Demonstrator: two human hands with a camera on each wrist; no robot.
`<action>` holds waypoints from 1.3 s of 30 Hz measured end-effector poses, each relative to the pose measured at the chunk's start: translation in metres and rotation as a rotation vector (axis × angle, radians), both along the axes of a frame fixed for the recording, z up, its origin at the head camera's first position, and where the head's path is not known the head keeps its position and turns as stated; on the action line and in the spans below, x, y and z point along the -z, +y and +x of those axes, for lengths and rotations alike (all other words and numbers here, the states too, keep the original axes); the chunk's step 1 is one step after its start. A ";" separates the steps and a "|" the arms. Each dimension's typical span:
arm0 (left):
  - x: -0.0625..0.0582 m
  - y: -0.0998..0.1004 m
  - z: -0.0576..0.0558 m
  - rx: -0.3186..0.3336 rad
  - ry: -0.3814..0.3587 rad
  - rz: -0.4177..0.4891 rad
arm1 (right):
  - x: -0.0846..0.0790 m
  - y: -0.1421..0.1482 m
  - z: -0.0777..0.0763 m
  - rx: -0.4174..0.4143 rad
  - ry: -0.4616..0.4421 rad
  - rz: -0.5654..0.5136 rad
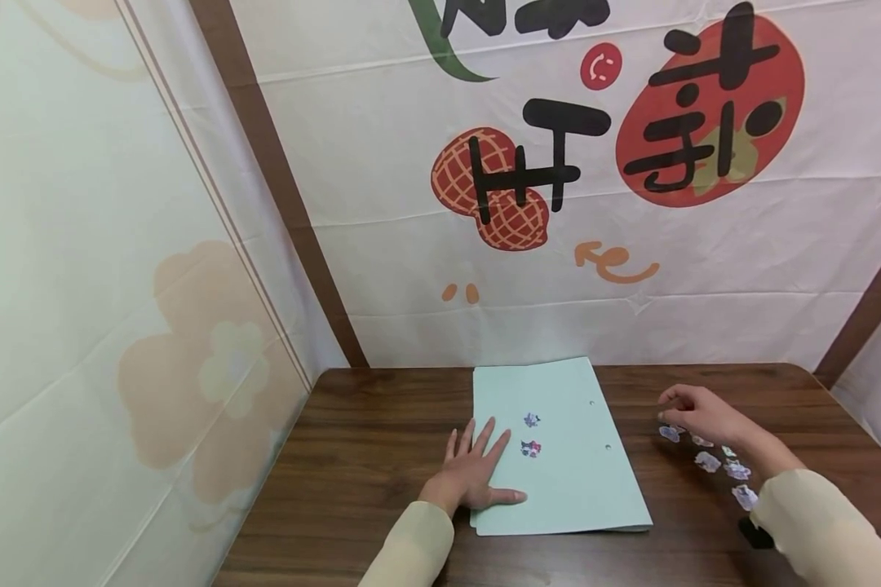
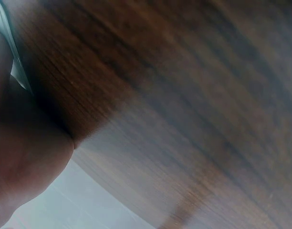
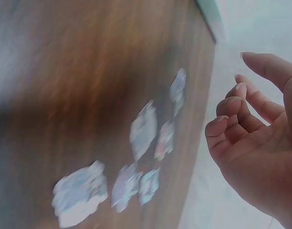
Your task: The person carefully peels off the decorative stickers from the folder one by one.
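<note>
My left hand rests with spread fingers on the left edge of a pale mint-green folder. Two small printed stickers, one purple-blue and one pink and dark, lie on the folder near those fingertips. To the right, my right hand hovers over a scatter of cut-out stickers on the table. In the right wrist view its fingers are loosely bent, the thumb stands apart, and nothing shows between them. The left wrist view shows only part of the left hand.
Everything lies on a dark wood-grain table. A small black object sits partly under the right sleeve. Behind the table hangs a printed white cloth, and another cloth closes off the left side.
</note>
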State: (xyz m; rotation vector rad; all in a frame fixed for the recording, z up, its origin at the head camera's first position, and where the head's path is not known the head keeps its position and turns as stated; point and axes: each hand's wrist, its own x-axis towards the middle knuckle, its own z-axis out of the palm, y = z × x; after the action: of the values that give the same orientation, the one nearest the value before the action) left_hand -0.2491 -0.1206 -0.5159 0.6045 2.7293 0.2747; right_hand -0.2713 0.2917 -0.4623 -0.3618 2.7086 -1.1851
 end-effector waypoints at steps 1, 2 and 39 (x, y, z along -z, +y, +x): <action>0.000 0.000 0.000 0.000 0.002 0.002 | -0.002 -0.005 -0.001 -0.007 0.005 0.000; 0.001 -0.001 0.000 0.001 0.002 0.005 | -0.005 -0.009 -0.002 -0.014 0.012 0.001; 0.021 -0.004 -0.008 0.000 0.008 0.022 | 0.001 -0.123 -0.016 -0.259 -0.067 0.078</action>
State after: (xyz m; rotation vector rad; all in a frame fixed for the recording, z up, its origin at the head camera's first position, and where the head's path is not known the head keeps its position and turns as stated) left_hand -0.2569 -0.1244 -0.5368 0.6127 2.7371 0.3037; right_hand -0.2870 0.1691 -0.4634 -0.6275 2.5469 -0.9986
